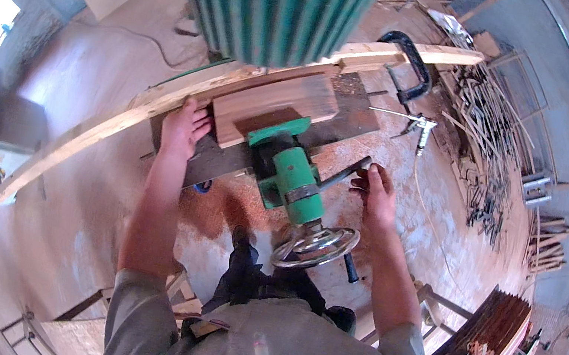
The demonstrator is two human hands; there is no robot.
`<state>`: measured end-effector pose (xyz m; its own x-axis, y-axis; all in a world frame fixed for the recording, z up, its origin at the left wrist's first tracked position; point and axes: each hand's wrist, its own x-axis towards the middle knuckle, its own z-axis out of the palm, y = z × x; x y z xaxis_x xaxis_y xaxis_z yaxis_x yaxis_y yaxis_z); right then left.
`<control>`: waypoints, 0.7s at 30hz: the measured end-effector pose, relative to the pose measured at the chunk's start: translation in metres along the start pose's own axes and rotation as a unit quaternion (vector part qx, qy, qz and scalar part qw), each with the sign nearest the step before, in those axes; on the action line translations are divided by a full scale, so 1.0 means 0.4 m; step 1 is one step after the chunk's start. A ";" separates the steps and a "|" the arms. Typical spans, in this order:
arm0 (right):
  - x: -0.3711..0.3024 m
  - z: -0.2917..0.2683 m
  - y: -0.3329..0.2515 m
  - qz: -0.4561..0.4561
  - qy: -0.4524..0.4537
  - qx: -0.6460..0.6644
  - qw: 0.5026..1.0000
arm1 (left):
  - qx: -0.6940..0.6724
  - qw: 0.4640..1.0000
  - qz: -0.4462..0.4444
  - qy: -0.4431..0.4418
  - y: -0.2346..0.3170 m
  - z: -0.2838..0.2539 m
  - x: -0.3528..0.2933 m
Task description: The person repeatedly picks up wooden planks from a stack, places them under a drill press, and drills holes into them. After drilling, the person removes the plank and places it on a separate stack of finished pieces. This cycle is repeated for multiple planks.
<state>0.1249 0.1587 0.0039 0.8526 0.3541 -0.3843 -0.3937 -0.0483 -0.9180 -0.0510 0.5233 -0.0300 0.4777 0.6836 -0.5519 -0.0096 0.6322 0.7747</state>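
Sawdusty floor (231, 202); unclenched left hand (183, 129) beside block (278, 103), right hand (377, 191) at lever (343, 173), grip unclear

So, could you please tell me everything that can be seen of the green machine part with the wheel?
The green machine part looks like painted metal. Its flat green plate stands beside the reddish-brown wooden block; whether they touch is unclear. Next comes a rounded body with a dark collar. A dark lever slants out toward the right hand; contact is hard to confirm. At the near end sits a shiny, metallic handwheel, with a black handle by its rim.
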 end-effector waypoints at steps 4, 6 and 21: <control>0.007 0.018 -0.005 0.035 -0.006 0.070 0.997 | 0.070 0.998 -0.003 0.010 -0.020 0.022 -0.074; 0.009 0.022 -0.009 0.055 0.004 0.086 0.995 | 0.035 0.999 0.007 0.024 -0.025 0.034 -0.097; 0.049 0.033 0.026 0.087 -0.016 0.141 0.986 | -0.007 0.999 0.034 -0.006 -0.044 0.053 -0.094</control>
<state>0.1328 0.1776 -0.0120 0.7545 0.3922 -0.5263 -0.6167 0.1492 -0.7729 -0.0500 0.4788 -0.0162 0.4869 0.7201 -0.4944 -0.0545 0.5900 0.8056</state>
